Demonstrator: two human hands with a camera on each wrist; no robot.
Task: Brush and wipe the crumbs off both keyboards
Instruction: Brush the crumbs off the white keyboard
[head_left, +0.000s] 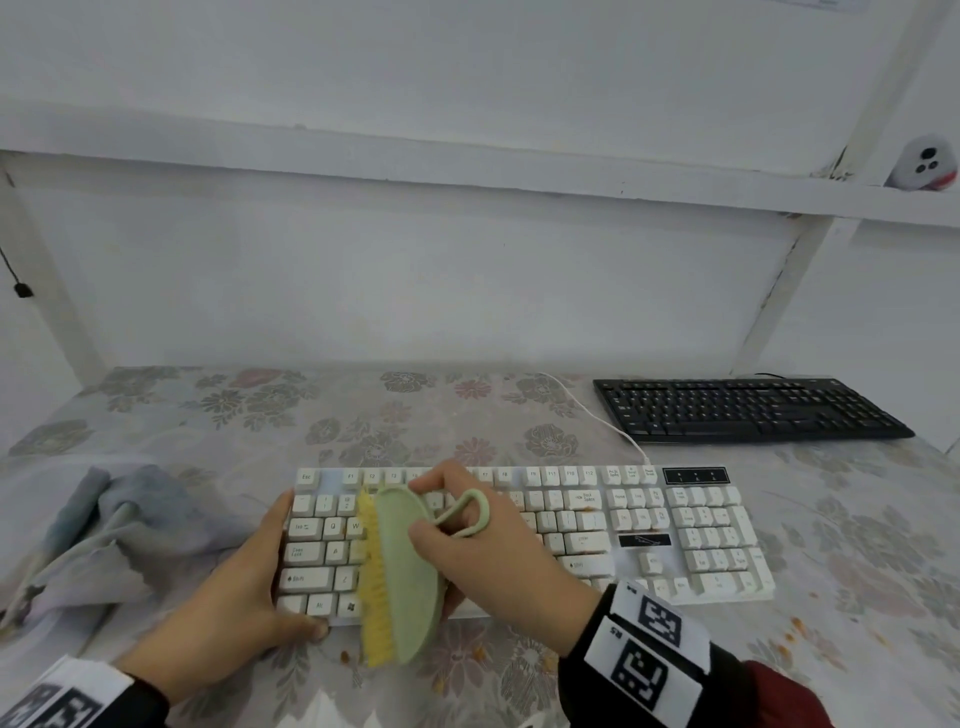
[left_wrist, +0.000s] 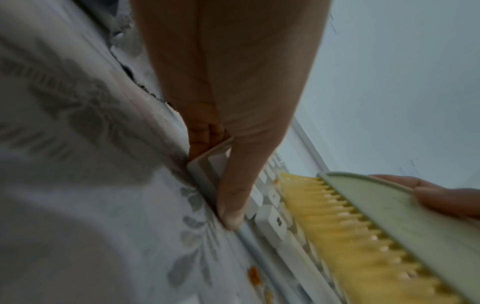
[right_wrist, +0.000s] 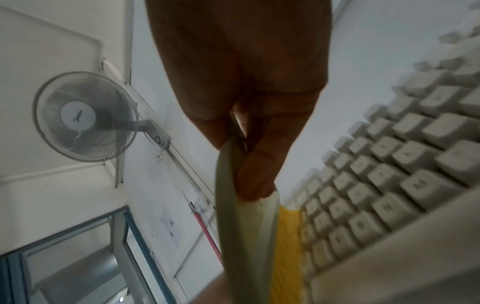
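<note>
A white keyboard lies near the table's front edge, with a black keyboard further back on the right. My right hand grips a pale green brush tilted on edge, its yellow bristles against the keys at the white keyboard's left part. My left hand holds the white keyboard's left end, thumb at the front corner, fingers along the side. In the left wrist view the thumb lies on the keyboard edge beside the bristles. The right wrist view shows fingers pinching the brush body next to the keys.
A crumpled grey cloth lies left of the white keyboard on the flowered tablecloth. Orange crumbs are scattered at the front right, with one crumb by the brush. A white cable runs back from the keyboard. A shelf hangs above.
</note>
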